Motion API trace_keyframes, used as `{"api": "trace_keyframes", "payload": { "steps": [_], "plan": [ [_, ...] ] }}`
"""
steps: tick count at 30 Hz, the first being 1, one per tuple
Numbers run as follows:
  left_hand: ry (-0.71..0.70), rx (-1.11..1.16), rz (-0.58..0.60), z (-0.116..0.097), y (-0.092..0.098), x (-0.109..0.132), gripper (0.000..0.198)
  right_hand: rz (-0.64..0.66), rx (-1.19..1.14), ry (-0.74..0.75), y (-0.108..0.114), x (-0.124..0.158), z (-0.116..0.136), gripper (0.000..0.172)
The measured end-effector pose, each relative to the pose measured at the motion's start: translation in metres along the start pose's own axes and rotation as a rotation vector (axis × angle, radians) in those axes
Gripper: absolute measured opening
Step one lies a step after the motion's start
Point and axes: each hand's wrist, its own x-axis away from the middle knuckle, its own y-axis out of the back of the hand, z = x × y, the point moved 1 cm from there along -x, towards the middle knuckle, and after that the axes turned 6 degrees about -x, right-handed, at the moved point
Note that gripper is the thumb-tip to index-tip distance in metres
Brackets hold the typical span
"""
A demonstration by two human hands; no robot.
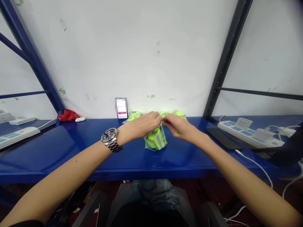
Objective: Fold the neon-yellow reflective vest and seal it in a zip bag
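Observation:
A clear plastic bag [156, 141] stands on the blue table, with folded neon-yellow fabric and a grey reflective stripe inside. My left hand [149, 123], with a watch [110, 138] at its wrist, is closed at the top of this bag. Facing it, my right hand [177, 126] pinches the bag's top edge, its fingertips almost meeting those of the left. The fingers partly cover the bag's opening. Just behind my hands lie more bagged neon-yellow bundles [135, 115], partly hidden.
A phone with a lit screen [121, 107] leans against the wall. Red crumpled plastic [68, 115] and a white earbud case [80, 119] lie at left. On the right are a dark phone [223, 139] on a cable and a power strip [251, 134]. Metal posts [226, 60] flank the table.

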Motion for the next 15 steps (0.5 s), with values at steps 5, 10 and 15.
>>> {"api": "trace_keyframes", "payload": {
  "steps": [5, 10, 15],
  "plan": [
    [-0.01, 0.016, -0.013, 0.001, -0.0025, -0.0009, 0.016, 0.056, 0.062, 0.007, 0.0009, -0.0001, 0.0009, 0.014],
    [-0.02, 0.005, -0.011, 0.0003, -0.0019, -0.0014, 0.015, 0.07, 0.136, 0.047, 0.0029, 0.0, 0.0035, 0.016],
    [0.038, 0.095, -0.001, 0.0011, 0.0034, -0.0015, 0.017, -0.021, 0.081, 0.055, 0.0019, -0.0014, 0.0039, 0.017]
  ]
}}
